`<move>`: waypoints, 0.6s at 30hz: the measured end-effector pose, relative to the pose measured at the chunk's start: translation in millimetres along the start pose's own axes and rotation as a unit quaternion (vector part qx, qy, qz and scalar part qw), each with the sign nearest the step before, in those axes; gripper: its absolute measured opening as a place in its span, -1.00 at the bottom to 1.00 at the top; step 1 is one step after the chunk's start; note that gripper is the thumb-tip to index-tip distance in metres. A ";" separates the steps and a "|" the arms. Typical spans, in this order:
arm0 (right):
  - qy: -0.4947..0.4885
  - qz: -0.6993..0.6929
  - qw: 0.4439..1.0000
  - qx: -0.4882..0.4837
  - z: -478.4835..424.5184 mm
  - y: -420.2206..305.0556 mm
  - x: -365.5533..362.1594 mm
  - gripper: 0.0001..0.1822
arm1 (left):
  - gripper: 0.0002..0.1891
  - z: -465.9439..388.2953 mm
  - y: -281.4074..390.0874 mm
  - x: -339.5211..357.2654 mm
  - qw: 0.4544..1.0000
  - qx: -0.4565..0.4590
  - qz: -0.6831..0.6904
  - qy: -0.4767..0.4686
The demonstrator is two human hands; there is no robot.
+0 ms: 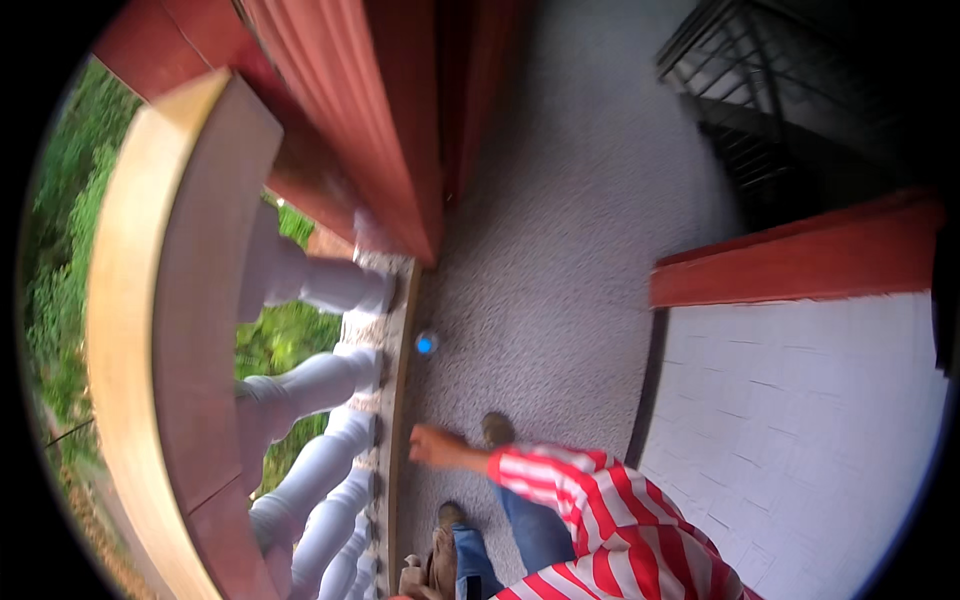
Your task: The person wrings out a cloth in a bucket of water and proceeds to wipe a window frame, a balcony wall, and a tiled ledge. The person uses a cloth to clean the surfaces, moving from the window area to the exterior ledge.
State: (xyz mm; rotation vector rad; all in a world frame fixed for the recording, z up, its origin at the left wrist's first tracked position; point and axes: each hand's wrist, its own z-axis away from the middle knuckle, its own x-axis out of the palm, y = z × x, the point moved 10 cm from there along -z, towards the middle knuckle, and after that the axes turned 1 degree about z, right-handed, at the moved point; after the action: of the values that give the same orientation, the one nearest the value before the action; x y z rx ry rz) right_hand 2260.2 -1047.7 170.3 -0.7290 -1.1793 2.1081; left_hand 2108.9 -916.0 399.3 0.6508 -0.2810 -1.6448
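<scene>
My right hand [436, 446] reaches out to the left from a red-and-white striped sleeve [551, 476]. Its fingers are loosely bent and blurred, with nothing seen in them. It is over the grey speckled floor [540, 300], close to the foot of a balustrade. At the bottom edge hangs a bunched brown cloth [430, 577], beside my blue jeans [476, 562]. My left hand is out of view, or at most a sliver at that edge; whether it holds the cloth cannot be made out. Two brown shoes [498, 429] stand on the floor.
White balusters [311, 382] under a broad handrail [202, 300] line the left, with greenery beyond. A red pillar [390, 135] rises ahead. To the right are a white tiled wall [787, 420], red trim [795, 259] and a dark stair railing [742, 67]. A blue round spot [425, 343] shows near the ledge.
</scene>
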 end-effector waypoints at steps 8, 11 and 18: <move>-0.061 -0.643 0.763 0.040 220.7 -173.4 89.5 -0.26 | -0.59 54.3 95.2 16.3 0.949 0.220 0.140 -0.177; 0.170 -0.550 0.815 -0.059 294.9 -222.6 62.1 -0.26 | -0.65 121.2 133.3 14.3 0.877 0.426 0.103 -0.198; 0.433 -0.457 0.761 -0.157 437.4 -275.9 78.4 -0.47 | -0.06 266.6 96.3 53.5 0.723 0.536 -0.047 -0.434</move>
State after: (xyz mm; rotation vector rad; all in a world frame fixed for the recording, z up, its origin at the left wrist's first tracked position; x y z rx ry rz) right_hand 1964.1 -1111.9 596.7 -0.8730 -1.0022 0.6075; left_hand 2036.2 -1033.6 652.5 0.6510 -2.0272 -1.6785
